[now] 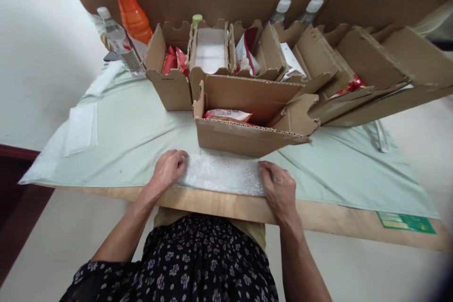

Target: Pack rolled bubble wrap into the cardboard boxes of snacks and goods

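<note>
A clear sheet of bubble wrap (222, 174) lies flat near the table's front edge, its long side running left to right. My left hand (169, 169) grips its left end with curled fingers. At the opposite end, my right hand (279, 186) has thumb and fingers closed on the right edge. Just behind the bubble wrap stands an open cardboard box (244, 139) with a red and white packet (230, 114) inside.
Several open cardboard boxes (173, 92) stand in a row behind, holding packets and bubble wrap. An orange bottle (133, 16) and a clear bottle (122, 42) stand at the back left. More bubble wrap (81, 127) lies on the left. A green card (406, 222) sits at the front right edge.
</note>
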`<control>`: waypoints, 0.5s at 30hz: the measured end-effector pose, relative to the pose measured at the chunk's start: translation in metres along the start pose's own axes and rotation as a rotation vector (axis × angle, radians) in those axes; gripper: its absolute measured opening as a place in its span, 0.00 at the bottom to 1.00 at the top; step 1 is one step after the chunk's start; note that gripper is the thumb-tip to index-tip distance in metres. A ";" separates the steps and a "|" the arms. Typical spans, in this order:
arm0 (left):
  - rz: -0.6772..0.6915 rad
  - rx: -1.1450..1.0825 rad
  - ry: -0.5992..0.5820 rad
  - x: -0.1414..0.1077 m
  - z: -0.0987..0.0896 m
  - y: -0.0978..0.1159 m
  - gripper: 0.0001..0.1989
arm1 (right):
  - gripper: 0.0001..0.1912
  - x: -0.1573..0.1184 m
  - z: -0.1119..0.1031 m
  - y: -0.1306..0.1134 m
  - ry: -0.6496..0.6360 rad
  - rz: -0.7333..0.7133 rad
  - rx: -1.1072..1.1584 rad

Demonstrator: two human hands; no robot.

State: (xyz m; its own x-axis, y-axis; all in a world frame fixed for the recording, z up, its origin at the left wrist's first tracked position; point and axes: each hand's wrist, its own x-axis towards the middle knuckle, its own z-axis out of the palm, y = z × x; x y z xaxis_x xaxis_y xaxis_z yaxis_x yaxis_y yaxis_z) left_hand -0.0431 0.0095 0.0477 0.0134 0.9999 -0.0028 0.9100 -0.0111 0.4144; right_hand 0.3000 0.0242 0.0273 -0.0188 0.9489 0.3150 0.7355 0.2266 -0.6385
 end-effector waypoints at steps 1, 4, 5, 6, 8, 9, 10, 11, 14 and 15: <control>0.011 0.004 -0.003 0.000 0.000 0.000 0.12 | 0.14 0.000 0.000 0.002 0.011 -0.025 -0.005; 0.027 -0.019 -0.003 0.002 -0.002 0.002 0.08 | 0.14 -0.001 0.001 0.009 0.073 -0.067 -0.006; 0.024 -0.037 0.001 0.002 -0.002 0.002 0.08 | 0.14 -0.002 0.002 0.011 0.094 -0.070 -0.005; 0.021 -0.059 0.009 0.002 -0.003 0.004 0.09 | 0.14 -0.002 0.003 0.013 0.108 -0.071 -0.007; 0.028 -0.104 0.040 0.002 -0.003 0.008 0.11 | 0.14 -0.003 0.004 0.014 0.123 -0.075 -0.032; 0.045 -0.122 0.060 0.002 -0.003 0.010 0.12 | 0.14 -0.003 0.005 0.014 0.131 -0.075 -0.056; 0.071 -0.135 0.078 0.001 -0.003 0.013 0.12 | 0.13 -0.004 0.004 0.012 0.144 -0.076 -0.082; 0.104 -0.144 0.091 0.001 -0.002 0.016 0.12 | 0.13 -0.005 0.003 0.011 0.161 -0.079 -0.105; 0.222 -0.144 0.080 0.003 -0.001 0.027 0.13 | 0.11 -0.008 -0.004 0.002 0.220 -0.085 -0.122; 0.259 -0.139 0.060 0.003 -0.001 0.030 0.14 | 0.11 -0.009 -0.007 -0.002 0.232 -0.091 -0.113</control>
State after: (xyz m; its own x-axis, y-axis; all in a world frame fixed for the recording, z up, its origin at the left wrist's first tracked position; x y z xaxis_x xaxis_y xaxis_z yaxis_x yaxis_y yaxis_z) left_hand -0.0158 0.0122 0.0609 0.2092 0.9628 0.1711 0.8139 -0.2684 0.5152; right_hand 0.3034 0.0136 0.0302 0.0584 0.8471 0.5282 0.8089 0.2699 -0.5223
